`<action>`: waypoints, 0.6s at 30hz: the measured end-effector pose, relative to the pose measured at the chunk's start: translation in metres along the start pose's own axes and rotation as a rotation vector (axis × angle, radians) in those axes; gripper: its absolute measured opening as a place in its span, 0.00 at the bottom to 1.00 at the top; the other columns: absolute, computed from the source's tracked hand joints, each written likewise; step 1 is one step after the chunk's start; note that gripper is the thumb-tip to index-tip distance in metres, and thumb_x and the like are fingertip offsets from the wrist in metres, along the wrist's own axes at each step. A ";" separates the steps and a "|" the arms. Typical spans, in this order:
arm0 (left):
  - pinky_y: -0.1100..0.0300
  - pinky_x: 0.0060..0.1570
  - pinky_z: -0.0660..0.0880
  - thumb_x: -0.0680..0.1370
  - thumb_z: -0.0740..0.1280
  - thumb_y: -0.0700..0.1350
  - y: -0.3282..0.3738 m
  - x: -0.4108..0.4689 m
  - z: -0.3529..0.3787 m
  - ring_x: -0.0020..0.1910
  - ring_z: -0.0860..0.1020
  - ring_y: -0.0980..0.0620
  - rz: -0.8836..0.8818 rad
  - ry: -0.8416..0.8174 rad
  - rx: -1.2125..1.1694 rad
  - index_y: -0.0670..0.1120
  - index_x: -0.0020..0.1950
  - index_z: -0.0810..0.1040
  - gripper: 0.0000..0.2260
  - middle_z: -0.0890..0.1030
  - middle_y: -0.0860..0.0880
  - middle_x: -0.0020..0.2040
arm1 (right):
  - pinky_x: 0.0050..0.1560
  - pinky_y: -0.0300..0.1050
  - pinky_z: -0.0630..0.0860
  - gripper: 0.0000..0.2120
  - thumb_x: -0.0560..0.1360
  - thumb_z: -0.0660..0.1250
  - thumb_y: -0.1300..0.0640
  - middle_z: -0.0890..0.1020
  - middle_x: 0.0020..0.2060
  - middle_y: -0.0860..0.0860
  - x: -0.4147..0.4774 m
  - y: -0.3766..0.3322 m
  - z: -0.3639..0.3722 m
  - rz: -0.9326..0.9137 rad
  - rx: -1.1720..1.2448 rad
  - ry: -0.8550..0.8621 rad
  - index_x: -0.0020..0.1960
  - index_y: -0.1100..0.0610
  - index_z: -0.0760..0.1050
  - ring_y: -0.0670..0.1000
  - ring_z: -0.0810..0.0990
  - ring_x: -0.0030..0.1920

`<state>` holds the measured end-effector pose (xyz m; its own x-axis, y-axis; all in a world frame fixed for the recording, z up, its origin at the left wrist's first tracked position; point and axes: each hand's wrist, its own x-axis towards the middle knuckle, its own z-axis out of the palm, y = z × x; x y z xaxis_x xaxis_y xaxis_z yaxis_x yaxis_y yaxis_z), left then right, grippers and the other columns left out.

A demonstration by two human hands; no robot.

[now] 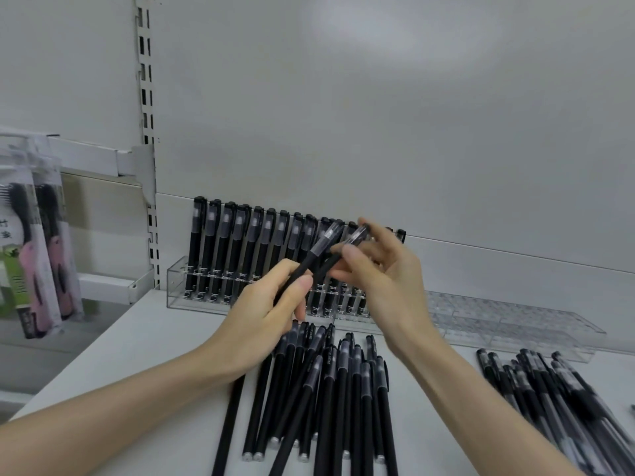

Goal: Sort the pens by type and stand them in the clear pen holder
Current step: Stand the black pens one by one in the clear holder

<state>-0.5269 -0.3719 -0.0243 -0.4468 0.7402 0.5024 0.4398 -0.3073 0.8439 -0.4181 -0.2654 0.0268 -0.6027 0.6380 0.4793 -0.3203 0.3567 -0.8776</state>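
Above worktop (154,355) pen pile (330,389): left hand (271,314) grips two black pens (318,250) low, right hand (388,276) pinches them near caps, before clear pen holder (178,286).

The right hand (388,276) hides the last pens standing in the pen holder (176,286). The black pens (343,400) lying on the bench (154,355) run off the bottom edge. The clear pens (563,396) at the right are blurry and cut off. The words on the packs (31,255) cannot be read.
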 end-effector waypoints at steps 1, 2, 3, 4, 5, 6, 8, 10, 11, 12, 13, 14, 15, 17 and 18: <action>0.64 0.24 0.61 0.81 0.58 0.48 -0.001 0.001 0.000 0.23 0.64 0.55 -0.004 0.025 0.019 0.47 0.49 0.74 0.07 0.75 0.50 0.32 | 0.43 0.37 0.80 0.21 0.77 0.64 0.66 0.82 0.46 0.58 0.003 -0.003 -0.004 -0.012 0.022 0.032 0.69 0.57 0.67 0.50 0.84 0.45; 0.63 0.24 0.61 0.81 0.57 0.48 -0.002 0.001 -0.001 0.23 0.64 0.55 -0.006 0.054 0.045 0.47 0.49 0.74 0.09 0.76 0.50 0.32 | 0.43 0.36 0.80 0.21 0.78 0.63 0.67 0.82 0.47 0.57 0.006 -0.007 -0.009 -0.035 0.030 0.065 0.68 0.56 0.67 0.50 0.84 0.46; 0.61 0.25 0.62 0.81 0.57 0.49 -0.003 0.002 -0.002 0.24 0.64 0.54 -0.009 0.082 0.068 0.47 0.49 0.74 0.09 0.75 0.50 0.32 | 0.43 0.36 0.80 0.20 0.78 0.62 0.68 0.83 0.47 0.56 0.009 -0.010 -0.014 -0.069 0.012 0.099 0.67 0.55 0.67 0.49 0.84 0.46; 0.60 0.25 0.62 0.81 0.56 0.49 -0.004 0.002 -0.003 0.25 0.64 0.53 -0.014 0.107 0.082 0.47 0.49 0.74 0.10 0.74 0.50 0.31 | 0.44 0.37 0.80 0.19 0.78 0.62 0.68 0.83 0.46 0.54 0.011 -0.012 -0.019 -0.108 -0.028 0.129 0.65 0.53 0.67 0.49 0.84 0.45; 0.59 0.26 0.62 0.82 0.56 0.49 -0.005 0.002 -0.003 0.25 0.64 0.53 -0.020 0.126 0.087 0.47 0.48 0.74 0.10 0.73 0.50 0.31 | 0.45 0.38 0.80 0.17 0.78 0.62 0.67 0.83 0.45 0.52 0.014 -0.012 -0.023 -0.149 -0.076 0.153 0.62 0.51 0.66 0.48 0.84 0.44; 0.58 0.27 0.62 0.82 0.55 0.49 -0.006 0.002 -0.003 0.26 0.64 0.53 -0.025 0.137 0.089 0.48 0.48 0.74 0.10 0.72 0.50 0.30 | 0.45 0.39 0.80 0.17 0.78 0.62 0.67 0.83 0.45 0.51 0.016 -0.012 -0.026 -0.187 -0.124 0.170 0.60 0.50 0.66 0.48 0.84 0.43; 0.59 0.29 0.63 0.82 0.55 0.49 -0.007 0.001 -0.002 0.27 0.65 0.55 -0.028 0.134 0.096 0.49 0.48 0.75 0.11 0.71 0.51 0.29 | 0.46 0.39 0.80 0.16 0.78 0.62 0.67 0.83 0.46 0.50 0.020 -0.007 -0.031 -0.250 -0.207 0.194 0.58 0.48 0.66 0.47 0.84 0.43; 0.62 0.29 0.63 0.82 0.55 0.49 -0.008 0.000 0.000 0.26 0.65 0.56 -0.023 0.112 0.098 0.49 0.48 0.75 0.11 0.71 0.51 0.29 | 0.46 0.39 0.80 0.17 0.78 0.62 0.67 0.81 0.46 0.48 0.023 -0.003 -0.031 -0.291 -0.253 0.199 0.58 0.48 0.67 0.47 0.83 0.42; 0.64 0.29 0.63 0.82 0.55 0.49 -0.008 0.000 0.000 0.26 0.65 0.57 -0.022 0.104 0.096 0.49 0.48 0.75 0.11 0.71 0.51 0.29 | 0.46 0.38 0.80 0.17 0.78 0.63 0.67 0.80 0.46 0.47 0.024 0.000 -0.031 -0.308 -0.271 0.195 0.58 0.47 0.67 0.47 0.83 0.41; 0.64 0.29 0.63 0.82 0.55 0.49 -0.008 0.000 0.000 0.26 0.65 0.57 -0.021 0.100 0.093 0.48 0.48 0.75 0.11 0.71 0.51 0.29 | 0.46 0.38 0.80 0.18 0.78 0.63 0.67 0.78 0.45 0.46 0.025 0.003 -0.031 -0.322 -0.293 0.190 0.58 0.46 0.68 0.48 0.83 0.41; 0.63 0.29 0.63 0.82 0.55 0.49 -0.008 0.000 0.000 0.26 0.65 0.56 -0.019 0.100 0.087 0.48 0.48 0.75 0.11 0.71 0.51 0.29 | 0.45 0.37 0.80 0.18 0.77 0.63 0.67 0.77 0.45 0.45 0.026 0.005 -0.030 -0.334 -0.323 0.183 0.58 0.45 0.68 0.50 0.83 0.41; 0.62 0.29 0.63 0.82 0.55 0.48 -0.008 0.001 0.000 0.27 0.65 0.55 -0.018 0.105 0.080 0.49 0.48 0.75 0.11 0.71 0.51 0.29 | 0.45 0.37 0.80 0.18 0.77 0.63 0.67 0.77 0.44 0.45 0.026 0.008 -0.030 -0.342 -0.354 0.176 0.58 0.45 0.69 0.51 0.82 0.42; 0.61 0.29 0.63 0.82 0.55 0.48 -0.008 0.001 -0.001 0.27 0.65 0.55 -0.017 0.112 0.074 0.49 0.48 0.75 0.11 0.70 0.52 0.28 | 0.45 0.39 0.81 0.18 0.77 0.64 0.67 0.76 0.44 0.45 0.027 0.010 -0.029 -0.345 -0.381 0.169 0.58 0.46 0.69 0.52 0.82 0.42; 0.60 0.30 0.63 0.82 0.55 0.48 -0.008 0.002 -0.001 0.28 0.65 0.54 -0.016 0.129 0.068 0.49 0.47 0.75 0.11 0.70 0.53 0.28 | 0.46 0.46 0.81 0.18 0.77 0.64 0.67 0.77 0.42 0.45 0.029 0.016 -0.029 -0.344 -0.440 0.148 0.58 0.46 0.71 0.54 0.82 0.41; 0.61 0.30 0.63 0.82 0.55 0.48 -0.008 0.002 -0.001 0.28 0.65 0.55 -0.016 0.133 0.066 0.49 0.47 0.75 0.11 0.70 0.53 0.28 | 0.47 0.50 0.81 0.19 0.76 0.65 0.67 0.77 0.42 0.45 0.030 0.019 -0.029 -0.342 -0.474 0.134 0.59 0.46 0.72 0.55 0.81 0.41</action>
<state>-0.5320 -0.3682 -0.0298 -0.5514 0.6574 0.5136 0.4802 -0.2534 0.8398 -0.4212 -0.2201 0.0251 -0.4158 0.5029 0.7578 -0.1000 0.8029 -0.5877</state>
